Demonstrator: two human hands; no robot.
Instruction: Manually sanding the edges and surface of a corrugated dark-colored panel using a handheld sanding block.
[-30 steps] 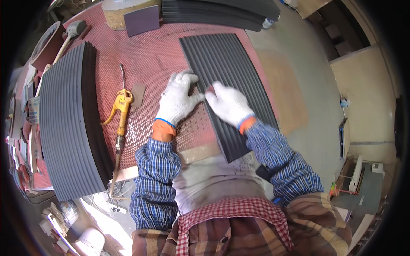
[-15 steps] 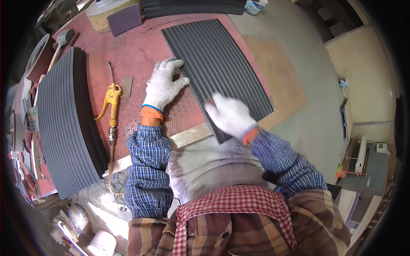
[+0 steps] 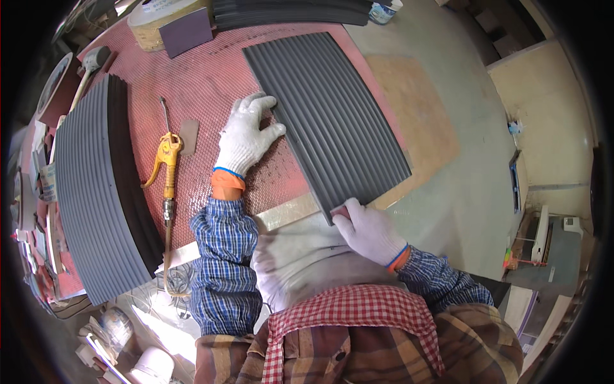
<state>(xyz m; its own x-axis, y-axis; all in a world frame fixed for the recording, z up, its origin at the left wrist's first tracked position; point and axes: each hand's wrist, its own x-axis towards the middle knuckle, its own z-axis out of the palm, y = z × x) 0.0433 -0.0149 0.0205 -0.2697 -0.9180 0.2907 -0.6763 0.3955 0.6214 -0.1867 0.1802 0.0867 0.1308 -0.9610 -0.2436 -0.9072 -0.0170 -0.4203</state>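
Observation:
A dark grey ridged panel (image 3: 332,109) lies slanted on the red mesh-covered table, its near end jutting over the front edge. My left hand (image 3: 246,134), in a white knit glove, grips the panel's left edge with fingertips and thumb. At the near left corner, my right hand (image 3: 371,232), also gloved, is closed on a small reddish-brown piece (image 3: 341,212) that looks like sandpaper. It rests against the panel's edge; most of it is hidden by the fingers. Left of my left hand lie a yellow air blow gun (image 3: 167,153) with its hose and a small brown flat piece (image 3: 188,136).
A stack of similar ridged panels (image 3: 96,192) stands at the left, and more dark panels (image 3: 288,13) lie at the far edge. Nearby are a tape roll (image 3: 146,32), a dark purple sheet (image 3: 185,33) and a mallet (image 3: 94,61). A metal strip (image 3: 288,214) edges the table's front.
My right hand has slid toward me along the panel's left edge to its near corner, carrying the small reddish-brown piece. My left hand has stayed at the edge.

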